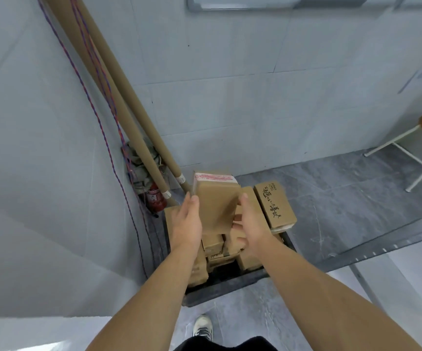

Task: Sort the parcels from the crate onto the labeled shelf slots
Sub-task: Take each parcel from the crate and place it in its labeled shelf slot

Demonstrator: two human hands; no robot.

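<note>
Parcels, plain brown cardboard boxes, sit stacked in a black plastic crate on the grey tile floor, in the corner of a white-tiled room. Far left: a red-and-blue braided rope hangs down the wall. Beside it two long brown cardboard tubes lean into the corner, with a small red fire extinguisher at their foot. Next, the left hand: palm against the left side of one brown cardboard parcel with red-and-white tape, thumb on its near face, fingers hidden behind it. That parcel is upright over the crate, taped end up. It looks lifted off the stack, but I can't tell if its lower edge touches. The right hand grips the right edge, thumb up, fingers curled round it. Just right of that, a brown carton with black brush lettering lies on top of the stack at the crate's right side. Far right: white metal chair legs under a wooden seat. Step, as I read it: pick made, one parcel up, many left in the crate, so early in the sort. No labelled shelf slots in view, and no readable label on the held parcel's near face. Next move likely needs: read the label, turn to the shelf, keep both hands on, match the slot, set it down flat.
</note>
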